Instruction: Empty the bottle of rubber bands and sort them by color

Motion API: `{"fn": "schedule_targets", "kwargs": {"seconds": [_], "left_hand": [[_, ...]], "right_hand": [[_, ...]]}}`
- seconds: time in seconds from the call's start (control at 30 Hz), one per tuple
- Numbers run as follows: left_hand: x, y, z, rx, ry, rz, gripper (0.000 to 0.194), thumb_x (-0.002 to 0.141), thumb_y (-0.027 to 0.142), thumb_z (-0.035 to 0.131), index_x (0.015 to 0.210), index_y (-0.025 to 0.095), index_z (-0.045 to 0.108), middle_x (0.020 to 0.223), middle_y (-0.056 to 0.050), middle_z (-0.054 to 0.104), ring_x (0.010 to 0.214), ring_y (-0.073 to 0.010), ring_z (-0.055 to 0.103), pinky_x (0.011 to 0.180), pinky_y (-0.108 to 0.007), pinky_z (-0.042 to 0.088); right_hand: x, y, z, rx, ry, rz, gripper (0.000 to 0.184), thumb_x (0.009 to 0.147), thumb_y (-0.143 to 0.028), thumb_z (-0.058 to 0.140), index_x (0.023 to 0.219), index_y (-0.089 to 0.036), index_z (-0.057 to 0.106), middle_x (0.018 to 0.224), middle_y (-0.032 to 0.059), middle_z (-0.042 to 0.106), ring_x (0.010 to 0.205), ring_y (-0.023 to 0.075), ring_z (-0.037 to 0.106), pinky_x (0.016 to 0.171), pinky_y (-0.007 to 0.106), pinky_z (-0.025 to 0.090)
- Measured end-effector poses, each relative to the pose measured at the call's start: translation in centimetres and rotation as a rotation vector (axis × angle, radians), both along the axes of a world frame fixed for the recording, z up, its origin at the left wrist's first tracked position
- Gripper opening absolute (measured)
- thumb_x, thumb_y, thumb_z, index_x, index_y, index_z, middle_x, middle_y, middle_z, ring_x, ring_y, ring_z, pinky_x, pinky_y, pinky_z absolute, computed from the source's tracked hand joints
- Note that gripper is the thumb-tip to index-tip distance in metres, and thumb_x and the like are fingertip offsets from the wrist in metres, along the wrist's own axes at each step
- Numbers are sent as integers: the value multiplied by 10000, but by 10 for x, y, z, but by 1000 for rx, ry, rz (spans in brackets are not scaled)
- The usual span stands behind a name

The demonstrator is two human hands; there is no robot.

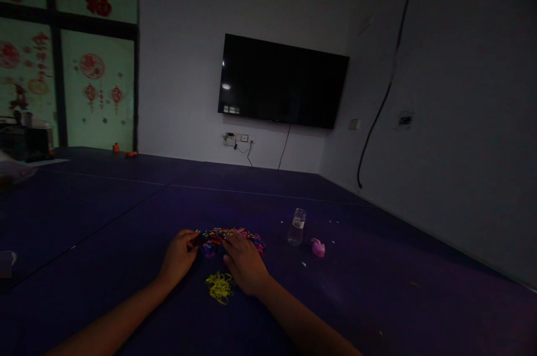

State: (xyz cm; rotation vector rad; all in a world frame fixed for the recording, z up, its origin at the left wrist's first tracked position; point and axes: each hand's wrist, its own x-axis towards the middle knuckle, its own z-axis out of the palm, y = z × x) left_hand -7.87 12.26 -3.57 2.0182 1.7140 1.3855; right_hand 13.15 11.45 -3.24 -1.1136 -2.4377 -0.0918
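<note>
1. Dark purple surface (260, 319) is carrying everything; thin seams are running across it.
2. Clear bottle (296, 228) is standing on it; using that as landmark.
3. Pink item (318, 248) is sitting just right of bottle.
4. Multicolored band pile (255, 237) is lying left of bottle.
5. Yellow bands (218, 286) are lying left and nearer than bottle.
6. White scraps (304, 264) are lying around bottle.
7. Two orange items (116, 148) are sitting far left, well beyond bottle.

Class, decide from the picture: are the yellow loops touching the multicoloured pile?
Apart. The head view shows a strip of bare purple surface between the yellow loops and the near edge of the multicoloured pile.
</note>
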Motion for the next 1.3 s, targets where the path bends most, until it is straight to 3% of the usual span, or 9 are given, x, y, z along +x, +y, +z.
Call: {"fn": "schedule_targets", "kwargs": {"seconds": [0.1, 0.23, 0.5, 0.73, 0.93, 1.1, 1.3], "left_hand": [[-5, 5, -5, 23, -64, -10, 330, 652, 114, 479, 901, 163, 689, 1048, -82, 638, 770, -171, 639, 789, -337, 522], [-3, 10, -11, 37, -128, -85, 345, 665, 111, 475, 947, 163, 668, 1086, -84, 617, 772, -156, 642, 783, -340, 540], [2, 13, -17, -9, -178, -155, 376, 646, 105, 483, 985, 137, 642, 1112, -103, 590, 786, -174, 667, 753, -349, 563], [-1, 11, -13, 5, -84, -89, 295, 639, 117, 521, 896, 138, 663, 1076, -103, 611, 922, -205, 634, 884, -380, 512], [-2, 12, -16, -10, -96, -101, 331, 659, 121, 504, 953, 145, 655, 1101, -91, 600, 906, -190, 641, 839, -351, 535], [2, 7, -8, 49, -10, -65, 295, 685, 151, 531, 946, 133, 667, 1045, -98, 627, 946, -211, 626, 900, -377, 496], [12, -3, 1, 170, 106, -205, 227, 758, 276, 568, 944, 214, 683, 1008, -50, 661, 949, -200, 615, 882, -369, 497]], "right_hand": [[2, -2, 3, -40, -87, 133, 454, 939, -354, 349, 1372, -221, 384, 1420, 44, 396, 1332, 244, 268, 1075, 437, 259], [4, -3, 4, -71, -95, 156, 478, 946, -364, 330, 1398, -210, 338, 1410, 41, 412, 1343, 246, 242, 1091, 435, 224], [2, -1, 4, -66, -1, 132, 376, 936, -297, 367, 1273, -199, 501, 1277, 68, 547, 1248, 205, 400, 1056, 393, 283], [1, -2, 4, -49, 43, 103, 313, 928, -263, 391, 1170, -183, 573, 1180, 87, 587, 1141, 202, 483, 980, 361, 362], [1, 2, 1, -7, 39, 98, 279, 913, -220, 410, 1130, -192, 584, 1154, 85, 583, 1105, 205, 498, 948, 353, 387], [1, 2, 1, -1, 28, 114, 284, 908, -211, 413, 1139, -180, 575, 1201, 83, 566, 1129, 208, 484, 973, 357, 375], [0, -6, 13, 25, -41, 198, 328, 888, -211, 441, 1197, -176, 543, 1259, 86, 539, 1171, 211, 460, 987, 347, 368]]}}
